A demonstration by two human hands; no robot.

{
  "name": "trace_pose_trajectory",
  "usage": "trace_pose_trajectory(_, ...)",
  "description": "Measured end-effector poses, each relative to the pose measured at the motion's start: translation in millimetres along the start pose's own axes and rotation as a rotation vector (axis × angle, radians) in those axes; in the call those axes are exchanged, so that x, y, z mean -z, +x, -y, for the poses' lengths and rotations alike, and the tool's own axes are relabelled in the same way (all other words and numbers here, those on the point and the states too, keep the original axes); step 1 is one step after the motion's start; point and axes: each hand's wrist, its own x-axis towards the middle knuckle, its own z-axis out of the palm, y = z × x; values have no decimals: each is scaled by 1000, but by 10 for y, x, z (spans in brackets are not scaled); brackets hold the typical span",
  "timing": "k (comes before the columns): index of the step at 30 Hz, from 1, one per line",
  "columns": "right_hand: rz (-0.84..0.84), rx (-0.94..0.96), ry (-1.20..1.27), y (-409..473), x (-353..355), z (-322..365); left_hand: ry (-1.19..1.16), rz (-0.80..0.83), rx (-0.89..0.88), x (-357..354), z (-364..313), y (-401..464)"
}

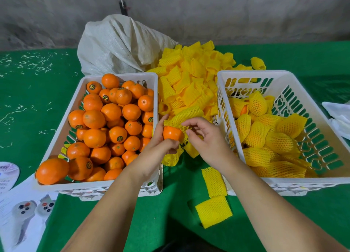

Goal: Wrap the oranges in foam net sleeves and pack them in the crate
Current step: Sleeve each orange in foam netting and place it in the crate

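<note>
Left hand [161, 147] gripping orange [171, 133] between the two crates, right hand [206, 138] pinching foam net sleeve [184, 117] mouth; best stretched wide, pushed fully over, then dropped into right crate [246, 181].

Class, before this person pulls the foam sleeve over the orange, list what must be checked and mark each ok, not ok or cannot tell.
1. Orange gripped by left hand: ok.
2. Right hand pinching the foam sleeve at the orange: ok.
3. Sleeve mouth stretched wide enough: cannot tell.
4. Orange fully covered: not ok, mostly bare.
5. Room in the right crate for another wrapped orange: ok.
6. Spare sleeves within reach: ok.
</note>
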Motion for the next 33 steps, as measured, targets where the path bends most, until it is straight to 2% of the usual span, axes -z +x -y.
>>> trace_pose_trajectory(4, 12, 2, -24, 41, 24, 25, 45, 2, -24, 28, 15, -18)
trace_pose_trajectory(9, 69, 64, -102, -55, -25, 22, -82, -373, -36, -108, 12, 30)
trace_pose_trajectory(12, 98, 89, -62, -157, -173, -10, -54, -489, -10, -155, 26, 51)
trace_pose_trajectory(14, 81, 51, -13, -175, -267, -36, -172, -413, 12, -228, 2, 25)
trace_pose_trajectory(17, -11, 10, -108, -128, -295, -52, -490, -173, 11, -353, -75, -44)
trace_pose_trajectory(22, -34, 10, -207, -6, -162, -71, -511, -241, -29, -418, -78, -91)
trace_pose_trajectory(24, -55, 40, -231, -10, -129, -85, -433, -246, -54, -400, -67, -97)
trace_pose_trajectory(30, -186, 79, -187, -58, -87, -122, 175, -448, -339, -135, 6, -37)
trace_pose_trajectory(33, -185, 57, -163, -55, -66, -107, 407, -465, -416, -68, 3, -49)
